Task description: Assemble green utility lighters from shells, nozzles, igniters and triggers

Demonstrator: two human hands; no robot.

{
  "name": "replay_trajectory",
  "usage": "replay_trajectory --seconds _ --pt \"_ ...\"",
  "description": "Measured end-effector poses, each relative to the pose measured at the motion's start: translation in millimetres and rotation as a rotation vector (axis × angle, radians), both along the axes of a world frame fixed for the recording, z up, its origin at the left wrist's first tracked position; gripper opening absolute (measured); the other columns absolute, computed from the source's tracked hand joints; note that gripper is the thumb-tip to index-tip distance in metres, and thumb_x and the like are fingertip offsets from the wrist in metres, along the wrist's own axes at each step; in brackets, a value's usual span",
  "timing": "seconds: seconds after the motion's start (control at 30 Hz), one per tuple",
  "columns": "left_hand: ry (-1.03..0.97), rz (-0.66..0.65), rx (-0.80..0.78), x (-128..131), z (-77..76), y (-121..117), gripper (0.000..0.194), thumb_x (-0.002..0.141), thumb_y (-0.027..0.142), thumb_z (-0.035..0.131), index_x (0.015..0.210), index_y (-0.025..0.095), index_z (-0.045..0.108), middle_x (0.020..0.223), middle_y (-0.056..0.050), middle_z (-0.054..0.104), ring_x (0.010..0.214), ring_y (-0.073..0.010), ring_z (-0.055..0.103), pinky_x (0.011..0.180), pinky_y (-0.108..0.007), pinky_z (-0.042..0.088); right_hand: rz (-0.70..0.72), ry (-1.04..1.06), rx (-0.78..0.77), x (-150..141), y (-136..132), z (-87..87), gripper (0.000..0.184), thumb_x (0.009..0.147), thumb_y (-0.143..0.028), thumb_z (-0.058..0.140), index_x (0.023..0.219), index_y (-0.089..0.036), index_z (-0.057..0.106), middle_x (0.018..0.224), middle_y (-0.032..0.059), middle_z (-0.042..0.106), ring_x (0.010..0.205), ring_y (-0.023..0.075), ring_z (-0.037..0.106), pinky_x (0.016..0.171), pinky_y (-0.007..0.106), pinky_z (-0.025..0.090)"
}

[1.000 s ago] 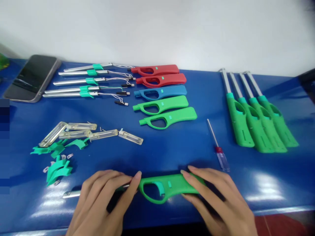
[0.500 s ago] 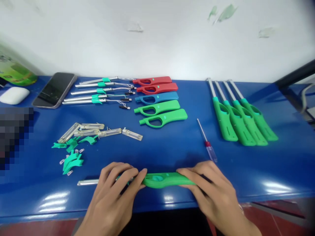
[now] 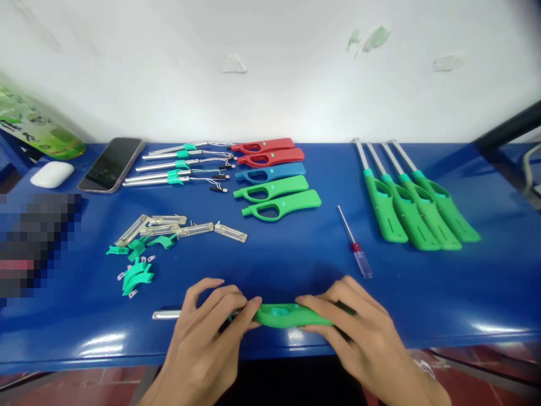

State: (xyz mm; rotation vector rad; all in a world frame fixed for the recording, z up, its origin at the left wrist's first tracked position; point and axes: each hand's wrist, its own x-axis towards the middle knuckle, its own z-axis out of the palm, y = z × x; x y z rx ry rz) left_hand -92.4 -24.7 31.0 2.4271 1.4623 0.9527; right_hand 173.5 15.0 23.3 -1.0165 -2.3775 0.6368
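Near the table's front edge, both hands hold a green gas lighter (image 3: 283, 317) lying crosswise. My left hand (image 3: 211, 327) is closed round its front end, fingers pinching the handle's tip. Past those fingers the silver tube (image 3: 166, 314) pokes out to the left; the joint between tube and handle is mostly covered. My right hand (image 3: 355, 321) grips the handle's rear part between thumb and fingers. A teal trigger (image 3: 279, 311) shows in the handle's middle. Beyond the right hand lies a screwdriver (image 3: 360, 256) with a clear and red grip.
Finished-looking green lighters (image 3: 416, 217) lie at right. At the back are red handles (image 3: 270, 158), a blue handle (image 3: 270, 172), green handles (image 3: 281, 204) and wired metal tubes (image 3: 169, 163). Clear fuel tanks (image 3: 194, 229), teal triggers (image 3: 137, 276), a phone (image 3: 112, 163) and a white case (image 3: 52, 175) lie left.
The camera view has shifted slightly, so the left-side items appear farther right. Both hands still hold the green lighter; my right hand's fingertips sit slightly closer to the left hand.
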Motion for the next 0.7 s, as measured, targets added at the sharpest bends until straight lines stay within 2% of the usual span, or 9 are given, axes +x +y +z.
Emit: replay_trajectory --seconds 0.17,0.27,0.33,0.53,0.7 --pt "0.021 -0.006 -0.099 -1 -0.3 -1 0.036 0.100 -0.002 0.061 0.131 0.014 0.068 0.100 -0.003 0.066 0.096 -0.0154 0.059 0.111 -0.048 0.037 -0.007 0.026 -0.005 7 0 -1.8 0.033 0.105 -0.017 0.063 0.137 -0.024 0.063 0.099 0.0027 0.066 0.084 0.0168 0.059 0.074 0.034 0.054" --pt "0.072 -0.011 -0.128 -4 3.6 0 0.049 0.102 0.007 0.065 0.150 0.013 0.054 0.101 -0.003 0.067 0.100 -0.0174 0.057 0.112 -0.046 0.035 -0.021 0.033 -0.022 9 -1 -2.3 0.035 0.105 -0.014 0.062 0.138 -0.025 0.063 0.101 0.0033 0.066 0.086 0.0172 0.060 0.074 0.033 0.054" --pt "0.096 -0.018 -0.115 -5 6.0 1 0.054 0.102 0.009 0.066 0.154 0.011 0.049 0.104 -0.004 0.068 0.105 -0.0190 0.056 0.111 -0.046 0.035 -0.027 0.045 -0.028 9 -1 -2.6 0.035 0.104 -0.015 0.063 0.138 -0.025 0.063 0.101 0.0036 0.066 0.087 0.0175 0.059 0.073 0.032 0.055" --pt "0.114 0.006 -0.101 -3 10.3 1 0.033 0.105 0.011 0.061 0.138 0.013 0.065 0.114 -0.008 0.068 0.114 -0.0238 0.055 0.106 -0.045 0.036 -0.052 0.082 -0.011 6 -1 -1.0 0.033 0.103 -0.017 0.065 0.135 -0.025 0.066 0.099 0.0033 0.067 0.086 0.0174 0.061 0.071 0.032 0.056" --pt "0.181 -0.040 -0.099 -2 12.9 1 0.032 0.106 0.013 0.057 0.137 0.012 0.066 0.112 -0.008 0.069 0.110 -0.0249 0.055 0.101 -0.044 0.038 -0.066 0.103 0.005 4 0 2.5 0.031 0.102 -0.019 0.067 0.132 -0.025 0.069 0.095 0.0023 0.068 0.082 0.0166 0.064 0.069 0.032 0.057"
